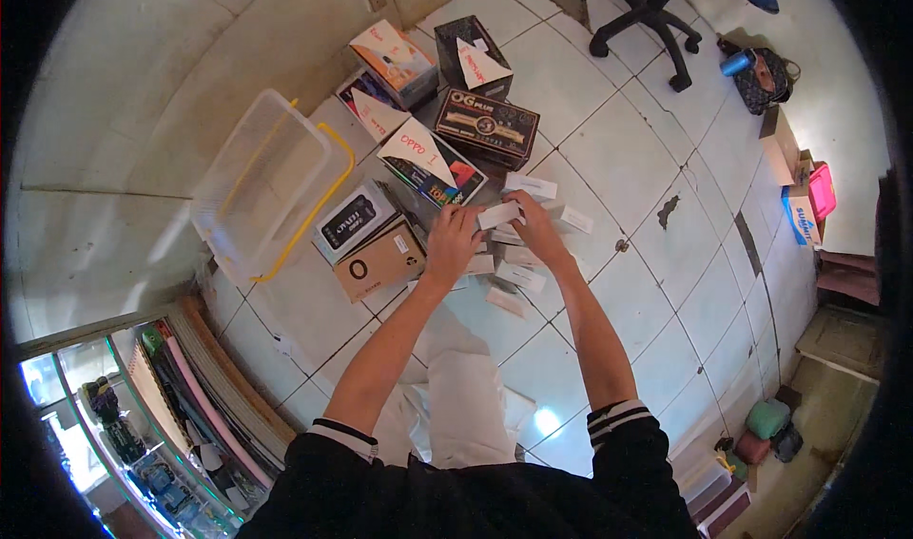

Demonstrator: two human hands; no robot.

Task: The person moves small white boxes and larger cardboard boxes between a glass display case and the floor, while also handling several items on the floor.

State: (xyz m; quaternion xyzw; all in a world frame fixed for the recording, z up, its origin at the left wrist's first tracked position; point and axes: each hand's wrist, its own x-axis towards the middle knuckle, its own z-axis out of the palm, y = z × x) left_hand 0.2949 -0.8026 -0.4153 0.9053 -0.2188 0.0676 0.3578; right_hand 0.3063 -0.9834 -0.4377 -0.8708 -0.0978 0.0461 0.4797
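A white box — slim and oblong, with flat faces and crisp edges — sits between the two hands, above a loose scatter. The right hand pinches its right end; the left hand has bent fingers at the other end, though whether they close on it I cannot tell. Under and around the grip lie more white cartons, at odd angles. Just beyond the left hand is a glossy box in black and bright colours, a triangular paper on it; farther out, a black box with tan print. Left of the grip are a brown carton of matt cardboard and a bin of cloudy, see-through plastic with a yellow rim. Pale tiles with dark joints lie beneath.
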